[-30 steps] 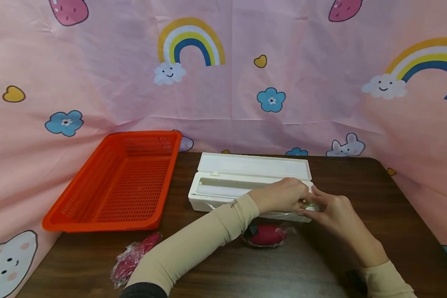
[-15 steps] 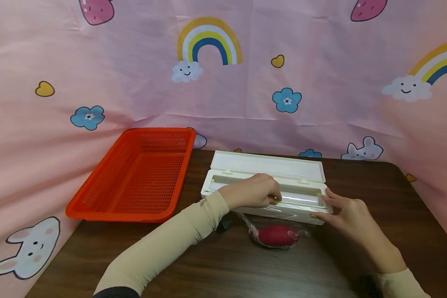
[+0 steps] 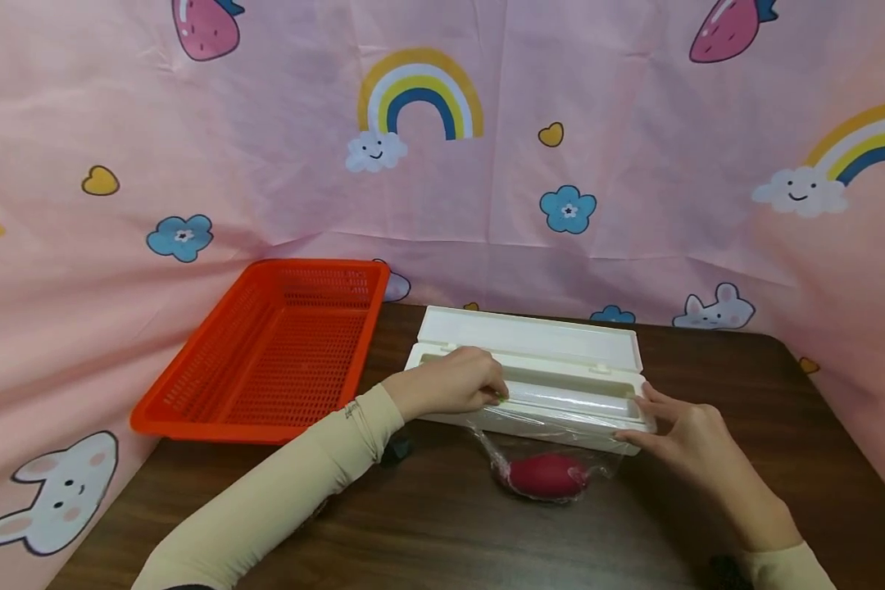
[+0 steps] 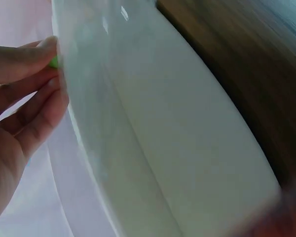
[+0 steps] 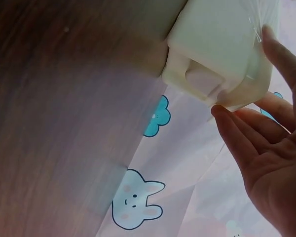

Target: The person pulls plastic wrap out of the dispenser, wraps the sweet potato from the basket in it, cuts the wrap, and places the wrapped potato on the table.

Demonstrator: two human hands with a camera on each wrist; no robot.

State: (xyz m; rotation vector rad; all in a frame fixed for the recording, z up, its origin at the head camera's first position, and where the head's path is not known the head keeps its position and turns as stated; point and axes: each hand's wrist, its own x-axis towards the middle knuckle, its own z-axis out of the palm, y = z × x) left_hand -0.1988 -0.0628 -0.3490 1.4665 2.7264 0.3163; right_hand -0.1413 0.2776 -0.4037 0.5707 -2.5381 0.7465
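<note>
A long white cling film dispenser [image 3: 560, 426] lies on the table with its lid [image 3: 531, 332] raised at the back. Inside it shows a roll of cling film [image 3: 568, 398]. My left hand [image 3: 453, 381] is at the front rim, left of the middle, thumb and fingers pinching a small green slider [image 4: 54, 62]. At the right end, my right hand [image 3: 689, 434] holds the dispenser with its thumb in front and fingers around the end [image 5: 266, 133]. In front lies a crimson oval object [image 3: 549, 477] wrapped in clear film, and film hangs from the dispenser's front above it.
An orange-red plastic basket [image 3: 265, 430] stands at the left on the dark wooden table [image 3: 450, 541]. A small dark object [image 3: 396, 449] lies by the left sleeve. Behind the table hangs a pink printed cloth [image 3: 288, 188].
My left hand has slid leftward along the dispenser's front rim, from beside the right hand. The right hand stays at the right end. The head view has turned slightly left.
</note>
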